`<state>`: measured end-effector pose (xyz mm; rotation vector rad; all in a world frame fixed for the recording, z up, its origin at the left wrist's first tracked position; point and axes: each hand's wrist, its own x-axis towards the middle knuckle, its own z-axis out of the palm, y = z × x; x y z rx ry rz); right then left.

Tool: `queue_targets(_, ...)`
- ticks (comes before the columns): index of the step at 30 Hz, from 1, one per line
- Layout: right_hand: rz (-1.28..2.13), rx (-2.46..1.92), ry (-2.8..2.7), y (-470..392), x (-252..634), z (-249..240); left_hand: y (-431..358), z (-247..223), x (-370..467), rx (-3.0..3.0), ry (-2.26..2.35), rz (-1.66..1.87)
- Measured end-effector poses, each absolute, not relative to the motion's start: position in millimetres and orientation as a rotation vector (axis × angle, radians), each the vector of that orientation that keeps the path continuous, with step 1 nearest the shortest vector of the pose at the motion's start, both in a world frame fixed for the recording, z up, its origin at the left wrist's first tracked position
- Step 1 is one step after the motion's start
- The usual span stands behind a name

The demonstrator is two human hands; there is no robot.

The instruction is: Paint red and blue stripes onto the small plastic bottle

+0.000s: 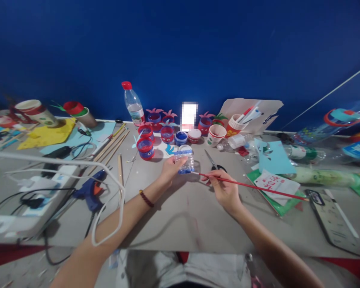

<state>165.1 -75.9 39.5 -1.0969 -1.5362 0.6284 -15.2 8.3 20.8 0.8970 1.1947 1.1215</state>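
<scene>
My left hand [171, 169] is closed around a clear piece of plastic bottle [188, 161] with blue paint on its upper and lower edges. In my right hand [223, 188] is a long paintbrush with a red handle [258, 188]. Its tip meets or nearly meets the lower edge of the plastic piece; I cannot tell which. Scissors with black handles [213, 163] lie just beyond my right hand. Behind the plastic piece stand a pot of blue paint [181, 138] and a pot with a whitish lid [194, 135].
Several red-and-blue painted cups [145, 148] stand behind my left hand, near a water bottle [133, 105]. Paper cups [216, 135] stand at the back. To the left lie a blue glue gun [91, 190], a power strip [54, 200] and a white cable [121, 200]; a phone [333, 222] lies right.
</scene>
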Motion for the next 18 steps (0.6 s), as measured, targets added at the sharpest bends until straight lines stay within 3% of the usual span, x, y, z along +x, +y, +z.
queue_targets(18, 0.544, -1.143, -1.568, -78, 167, 36, 7, 22, -15, 0.866, 1.197, 1.147)
